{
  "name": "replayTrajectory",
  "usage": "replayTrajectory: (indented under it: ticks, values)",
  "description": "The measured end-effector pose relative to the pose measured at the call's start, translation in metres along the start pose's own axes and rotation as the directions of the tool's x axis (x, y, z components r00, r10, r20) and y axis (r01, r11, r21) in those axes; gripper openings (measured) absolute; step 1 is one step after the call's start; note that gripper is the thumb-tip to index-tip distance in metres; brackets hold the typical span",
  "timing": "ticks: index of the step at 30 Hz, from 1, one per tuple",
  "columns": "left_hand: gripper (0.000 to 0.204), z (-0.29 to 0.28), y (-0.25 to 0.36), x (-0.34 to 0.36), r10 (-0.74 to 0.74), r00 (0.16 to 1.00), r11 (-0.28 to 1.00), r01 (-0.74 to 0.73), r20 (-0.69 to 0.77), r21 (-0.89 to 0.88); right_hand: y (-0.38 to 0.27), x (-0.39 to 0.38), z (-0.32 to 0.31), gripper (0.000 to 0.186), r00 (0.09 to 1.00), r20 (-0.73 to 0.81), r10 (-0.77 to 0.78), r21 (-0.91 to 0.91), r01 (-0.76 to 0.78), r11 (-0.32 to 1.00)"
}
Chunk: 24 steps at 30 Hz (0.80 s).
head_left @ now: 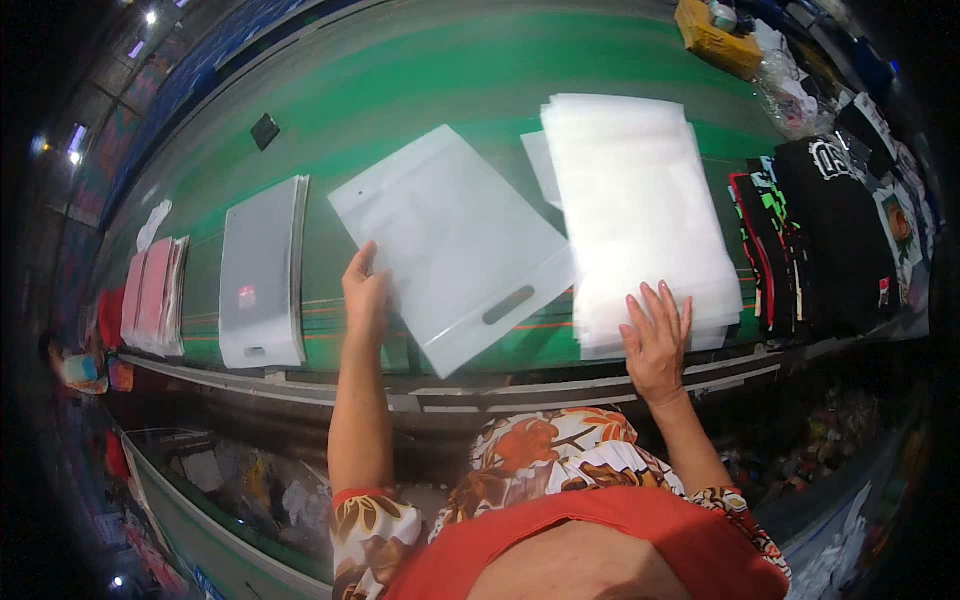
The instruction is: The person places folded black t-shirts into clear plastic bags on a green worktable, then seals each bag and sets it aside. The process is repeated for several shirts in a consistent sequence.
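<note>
A translucent plastic bag (470, 230) with an oval handle slot lies slantwise in front of me. My left hand (366, 290) is closed on its left edge, with part of the grip hidden. The bag's slotted end reaches the side of a tall stack of whitish plastic bags (640, 200). On the lower part of that stack rests my right hand (658, 340), its fingers spread and open. Another pale sheet (541, 165) pokes out from behind the stack. Left of my left hand sits a neat pile of filled clear bags (262, 260) with greyish contents.
All this lies on a green table (400, 75) with a metal front rail (500, 395). Pinkish packs (150, 300) are at far left, a small black square (265, 132) farther back. Folded black garments (830, 240) are at right; a yellow package (715, 38) stands behind.
</note>
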<state>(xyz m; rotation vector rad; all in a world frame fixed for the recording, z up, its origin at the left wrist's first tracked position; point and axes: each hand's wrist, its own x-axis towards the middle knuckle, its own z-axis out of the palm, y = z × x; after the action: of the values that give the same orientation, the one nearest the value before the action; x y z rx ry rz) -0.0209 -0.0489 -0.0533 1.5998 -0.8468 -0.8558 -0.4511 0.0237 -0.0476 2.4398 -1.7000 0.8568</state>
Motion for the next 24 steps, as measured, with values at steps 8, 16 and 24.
replayTrajectory:
  ticks: [8, 16, 24]
  values:
    - [0.065, -0.029, -0.009, 0.0, 0.06, 0.998, 0.994, -0.06, 0.001, 0.097, -0.003, -0.002, 0.008, 0.035, 0.998, 0.055, 0.024, -0.023, -0.023, 0.999]
    - [0.066, -0.057, -0.031, 0.012, 0.065, 0.996, 0.994, -0.059, -0.064, 0.097, 0.008, -0.005, 0.012, 0.032, 0.995, -0.094, -0.024, 0.053, 0.029, 0.998]
    - [0.05, 0.054, 0.031, -0.034, 0.598, 0.796, 0.596, -0.361, -0.096, 0.717, 0.039, 0.001, -0.071, 0.027, 0.947, -0.298, -0.124, 0.308, 0.218, 0.926]
